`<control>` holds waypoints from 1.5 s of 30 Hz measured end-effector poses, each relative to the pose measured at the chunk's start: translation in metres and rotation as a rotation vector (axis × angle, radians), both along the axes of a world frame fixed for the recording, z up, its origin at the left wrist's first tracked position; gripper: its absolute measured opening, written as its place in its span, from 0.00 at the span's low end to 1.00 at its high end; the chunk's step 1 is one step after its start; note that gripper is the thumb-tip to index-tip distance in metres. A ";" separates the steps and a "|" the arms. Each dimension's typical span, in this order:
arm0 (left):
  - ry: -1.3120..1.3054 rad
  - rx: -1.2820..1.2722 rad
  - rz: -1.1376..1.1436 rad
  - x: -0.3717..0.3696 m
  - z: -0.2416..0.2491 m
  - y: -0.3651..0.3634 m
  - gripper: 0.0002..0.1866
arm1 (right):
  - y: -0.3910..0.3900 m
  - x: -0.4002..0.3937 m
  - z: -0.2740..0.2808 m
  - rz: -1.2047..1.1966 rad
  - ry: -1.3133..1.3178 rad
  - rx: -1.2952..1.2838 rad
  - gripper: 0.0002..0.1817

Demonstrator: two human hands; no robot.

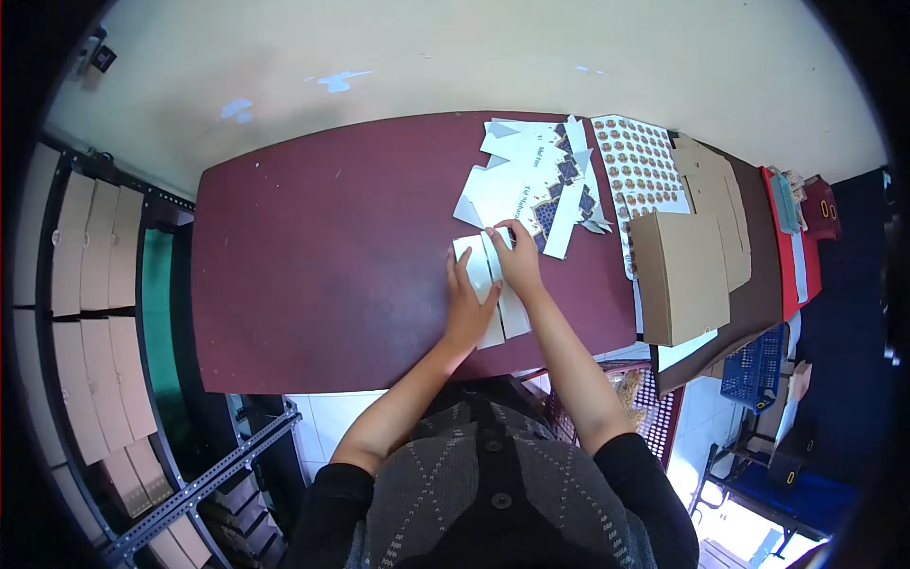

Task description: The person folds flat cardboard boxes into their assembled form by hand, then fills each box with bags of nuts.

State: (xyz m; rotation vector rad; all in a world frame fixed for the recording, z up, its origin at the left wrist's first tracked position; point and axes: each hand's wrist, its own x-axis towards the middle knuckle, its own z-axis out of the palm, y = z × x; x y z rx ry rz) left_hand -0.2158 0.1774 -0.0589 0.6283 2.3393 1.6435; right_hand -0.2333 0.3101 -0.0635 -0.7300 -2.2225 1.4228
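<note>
Both my hands lie flat, fingers spread, left hand (466,308) and right hand (519,261) pressing a folded white card (495,294) onto the bench (322,266); print on the stack of cut-outs (536,180) is unreadable.

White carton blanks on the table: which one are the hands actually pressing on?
The folded blank lying alone at the near table edge, under the left hand and right hand. The other printed blanks sit fanned in a pile farther back, untouched.

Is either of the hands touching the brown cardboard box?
No: both the left hand and right hand press on the white card blank, while the brown cardboard box lies apart, to their right.
</note>
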 end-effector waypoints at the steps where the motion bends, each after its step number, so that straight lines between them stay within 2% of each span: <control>1: -0.062 -0.004 0.003 -0.005 0.000 -0.002 0.38 | 0.000 -0.004 0.002 0.007 -0.049 0.025 0.13; 2: -0.034 -0.052 0.009 -0.008 0.001 -0.003 0.38 | 0.001 -0.007 0.004 0.044 -0.117 -0.017 0.17; 7: -0.149 -0.035 -0.018 -0.011 0.007 -0.008 0.38 | 0.007 -0.008 0.013 0.118 -0.170 0.007 0.17; 9: -0.040 -0.111 0.007 -0.008 0.006 -0.006 0.38 | 0.010 -0.008 0.011 0.123 -0.205 -0.048 0.18; 11: 0.002 -0.119 0.016 -0.008 0.003 -0.004 0.38 | 0.015 -0.009 0.006 0.107 -0.132 -0.074 0.19; 13: -0.020 -0.136 0.033 -0.009 0.005 -0.003 0.38 | 0.020 -0.011 0.005 0.152 -0.109 -0.243 0.21; 15: -0.020 -0.149 0.030 -0.009 0.010 -0.004 0.38 | 0.023 -0.011 0.007 0.165 -0.112 -0.244 0.19; 17: -0.020 -0.368 0.020 -0.011 0.024 -0.004 0.36 | 0.025 -0.011 0.011 0.257 -0.182 -0.157 0.16; 18: -0.020 -0.369 0.020 -0.013 0.023 -0.004 0.36 | 0.025 -0.008 0.013 0.287 -0.145 -0.131 0.14; 21: 0.041 -0.333 0.037 -0.025 0.014 -0.005 0.36 | 0.026 -0.008 0.013 0.351 -0.181 -0.085 0.14; 23: 0.058 -0.171 0.064 -0.043 0.002 -0.004 0.35 | 0.023 -0.009 0.005 0.339 -0.115 -0.040 0.14; 24: -0.005 0.021 0.054 -0.054 -0.005 -0.002 0.32 | 0.023 -0.012 0.004 0.341 -0.155 -0.005 0.15; 25: -0.007 0.021 0.058 -0.064 -0.018 -0.003 0.32 | 0.023 -0.013 0.004 0.343 -0.195 0.029 0.16; 27: -0.227 0.200 -0.122 -0.078 -0.035 -0.005 0.27 | 0.023 -0.014 0.013 0.367 -0.234 0.045 0.20; 28: -0.257 0.257 -0.072 -0.075 -0.038 -0.004 0.21 | 0.025 -0.013 0.014 0.401 -0.286 0.044 0.21; 32: -0.447 0.241 -0.104 -0.071 -0.037 -0.005 0.14 | 0.032 -0.010 0.012 0.466 -0.396 0.041 0.25; 35: -0.362 0.140 -0.092 -0.072 -0.039 -0.003 0.14 | 0.038 -0.010 0.021 0.541 -0.438 0.013 0.25; 37: -0.368 0.199 -0.095 -0.073 -0.041 -0.002 0.15 | 0.040 -0.010 0.028 0.574 -0.506 -0.136 0.24; 38: -0.372 0.181 -0.105 -0.073 -0.039 -0.002 0.15 | 0.040 -0.010 0.033 0.585 -0.512 -0.203 0.30; 45: -0.202 0.141 -0.081 -0.074 -0.045 0.003 0.17 | 0.038 -0.024 0.037 0.629 -0.653 0.027 0.28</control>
